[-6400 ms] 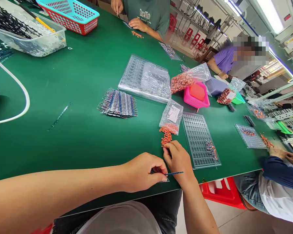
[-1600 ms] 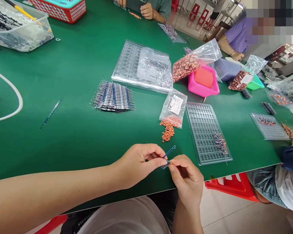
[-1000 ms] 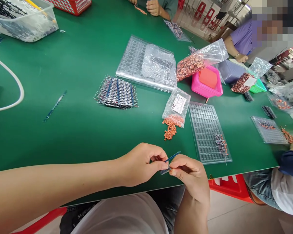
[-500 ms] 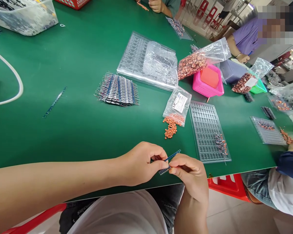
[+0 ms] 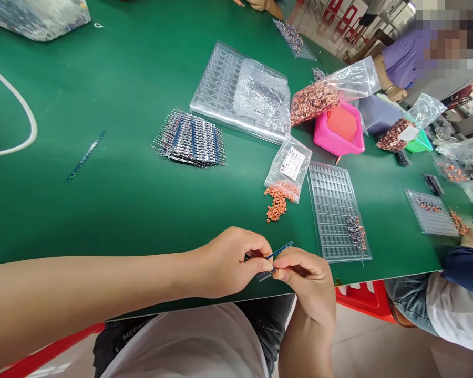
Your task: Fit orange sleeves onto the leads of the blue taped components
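Green tabletop [image 5: 134,220] spreads under the work in a bright shared room, with a second person's dark blue sleeve [image 5: 463,270] at the right edge. At the near edge of the table, raised between both hands, is a small blue-edged strip [image 5: 281,249] carrying a row of tiny dark pieces. It looks very light, thin and bendy, and its fine wires would probably kink under a hard squeeze, so the flat blue edge seems the safest place to hold, with fingertips only. The left hand [image 5: 236,262] has its thumb and forefinger closed on the strip, knuckles up, the other fingers curled under, and its forearm lying almost level across from the left. The right hand [image 5: 309,275] comes up from below with the wrist bent inward; its thumb and forefinger pinch the strip's right end, though whether a bead sits there too is too small to tell. Just beyond the hands lie loose orange beads [image 5: 276,210] spilling from a small clear bag [image 5: 294,164]. To the right of them is a ribbed plastic tray [image 5: 331,205] with a few wired pieces [image 5: 357,233], and farther left a neat stack of strips [image 5: 191,140].
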Motion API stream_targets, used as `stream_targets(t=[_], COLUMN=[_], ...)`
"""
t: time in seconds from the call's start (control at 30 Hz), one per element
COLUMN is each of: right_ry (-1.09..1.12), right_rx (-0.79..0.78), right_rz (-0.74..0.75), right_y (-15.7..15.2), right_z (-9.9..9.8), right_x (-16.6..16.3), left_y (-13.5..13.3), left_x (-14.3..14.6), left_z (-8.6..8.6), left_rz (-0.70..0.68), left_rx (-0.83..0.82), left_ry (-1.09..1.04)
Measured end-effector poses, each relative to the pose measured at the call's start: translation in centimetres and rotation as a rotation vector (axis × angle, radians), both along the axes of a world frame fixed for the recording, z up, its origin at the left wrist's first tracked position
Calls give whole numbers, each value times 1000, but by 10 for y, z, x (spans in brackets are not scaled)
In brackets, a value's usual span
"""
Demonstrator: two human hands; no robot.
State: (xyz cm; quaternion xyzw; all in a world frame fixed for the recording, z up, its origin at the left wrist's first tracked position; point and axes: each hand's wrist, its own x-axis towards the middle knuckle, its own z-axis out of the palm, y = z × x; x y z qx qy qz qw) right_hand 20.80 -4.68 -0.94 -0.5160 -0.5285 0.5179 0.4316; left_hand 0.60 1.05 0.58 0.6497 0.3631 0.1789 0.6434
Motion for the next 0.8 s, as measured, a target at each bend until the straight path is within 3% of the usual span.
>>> stream_targets(t=[0.27, 0.4, 0.6, 0.8], right_ry=[-13, 38, 115, 111], right_rx=[65, 116, 121, 59], right_rz=[-130, -154, -101, -45], right_y=[-2, -3, -4, -13], right_z=[-8, -10, -9, -2], right_x=[-5, -7, -6, -5], left_y=[5, 5, 0, -7], left_x=[4, 3, 0, -4], left_z=[4, 3, 2, -11], left_rz=[130, 120, 59, -100], left_rx=[-80, -104, 190, 406], left_ry=[-57, -68, 60, -107])
